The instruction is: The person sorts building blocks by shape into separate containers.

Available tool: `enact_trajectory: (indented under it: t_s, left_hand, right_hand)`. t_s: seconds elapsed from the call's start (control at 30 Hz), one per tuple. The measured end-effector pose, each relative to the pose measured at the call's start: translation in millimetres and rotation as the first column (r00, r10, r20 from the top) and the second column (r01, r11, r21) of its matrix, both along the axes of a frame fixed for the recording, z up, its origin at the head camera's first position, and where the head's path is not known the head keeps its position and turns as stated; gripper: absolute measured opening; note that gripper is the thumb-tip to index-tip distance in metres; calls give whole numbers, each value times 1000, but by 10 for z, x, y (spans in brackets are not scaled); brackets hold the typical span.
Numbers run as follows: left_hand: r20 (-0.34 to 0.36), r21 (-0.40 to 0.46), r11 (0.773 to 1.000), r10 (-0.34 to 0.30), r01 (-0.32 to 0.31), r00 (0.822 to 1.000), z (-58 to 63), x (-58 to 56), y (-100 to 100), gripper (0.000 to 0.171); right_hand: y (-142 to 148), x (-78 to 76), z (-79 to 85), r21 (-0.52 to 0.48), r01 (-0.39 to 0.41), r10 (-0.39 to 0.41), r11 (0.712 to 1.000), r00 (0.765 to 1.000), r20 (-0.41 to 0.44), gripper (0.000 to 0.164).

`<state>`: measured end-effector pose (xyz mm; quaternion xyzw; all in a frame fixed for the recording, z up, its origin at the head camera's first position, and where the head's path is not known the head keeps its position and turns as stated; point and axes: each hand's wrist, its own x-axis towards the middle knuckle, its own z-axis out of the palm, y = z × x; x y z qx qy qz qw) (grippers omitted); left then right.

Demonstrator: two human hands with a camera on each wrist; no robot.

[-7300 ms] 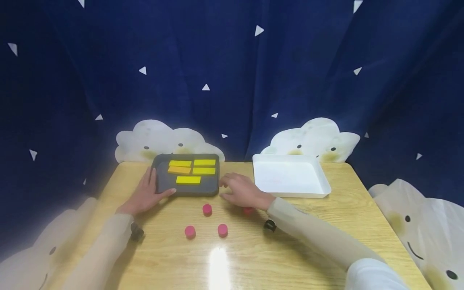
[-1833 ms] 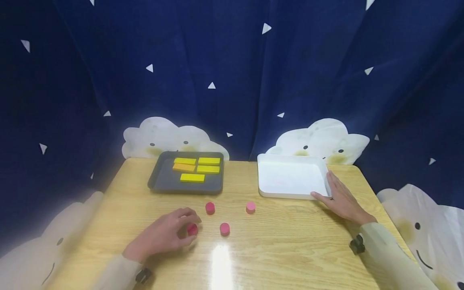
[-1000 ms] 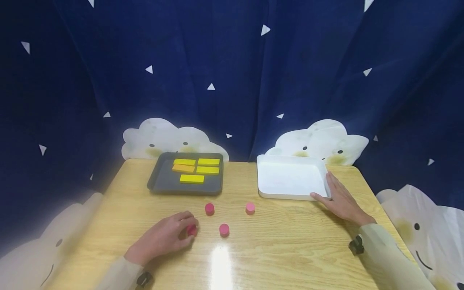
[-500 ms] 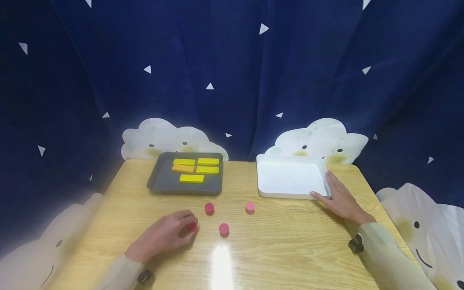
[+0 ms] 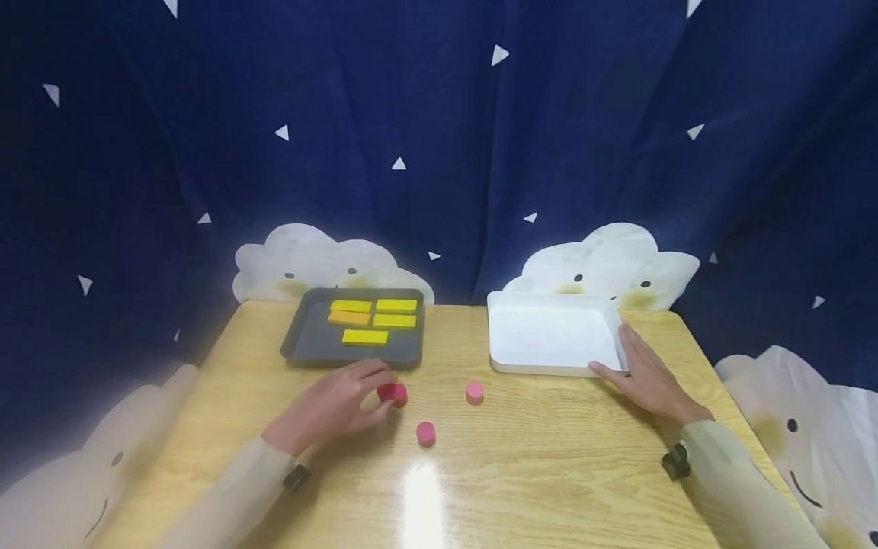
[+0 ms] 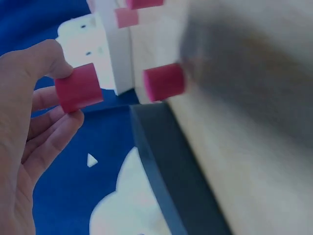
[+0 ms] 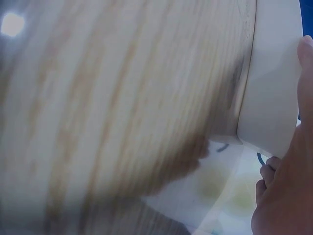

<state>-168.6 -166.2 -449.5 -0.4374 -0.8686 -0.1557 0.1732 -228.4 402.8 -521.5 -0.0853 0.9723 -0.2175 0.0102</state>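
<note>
My left hand (image 5: pixel 336 406) pinches a red cylinder block (image 6: pixel 78 88) between thumb and fingertips. In the left wrist view the block is held up off the wooden table. Just behind it in the head view stands a second red cylinder (image 5: pixel 401 397), partly overlapped by the held one. Another reddish cylinder (image 5: pixel 426 434) stands nearer the front, and a lighter pink one (image 5: pixel 475 393) stands to the right. At the right, my right hand (image 5: pixel 648 381) rests with extended fingers along the right wall of the white tray (image 5: pixel 542 371), its thumb at the front rim.
At the back left sits a dark grey tray (image 5: pixel 312 355) with several yellow blocks (image 5: pixel 365 338) and an orange block (image 5: pixel 350 318) lying in it. A dark blue curtain (image 5: pixel 439 114) with white cloud shapes hangs behind the table (image 5: pixel 549 457).
Seconds ago the right hand was beside the grey tray; it now touches the white tray. The left hand left the grey tray, grasped the front-left red cylinder, and carried it forward and right.
</note>
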Motion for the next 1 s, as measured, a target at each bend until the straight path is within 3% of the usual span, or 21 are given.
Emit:
enact_trajectory:
  t_s: [0.23, 0.53, 0.8, 1.0]
  left_hand:
    - [-40, -6, 996, -92, 92, 995, 220, -299, 326, 20]
    - [-15, -21, 994, -109, 109, 994, 401, -652, 786, 21]
    - [-11, -58, 993, -108, 108, 994, 435, -1037, 1215, 31]
    - [-9, -89, 989, -122, 121, 992, 368, -1274, 1554, 28]
  right_hand:
    - [4, 0, 3, -8, -1, 1, 1000, 1000, 2, 115]
    - [-11, 3, 17, -3, 1, -1, 1000, 1000, 3, 115]
    - [-3, 15, 15, -12, -4, 4, 1000, 1000, -19, 114]
    - [-1, 12, 13, -13, -8, 7, 1000, 1000, -22, 113]
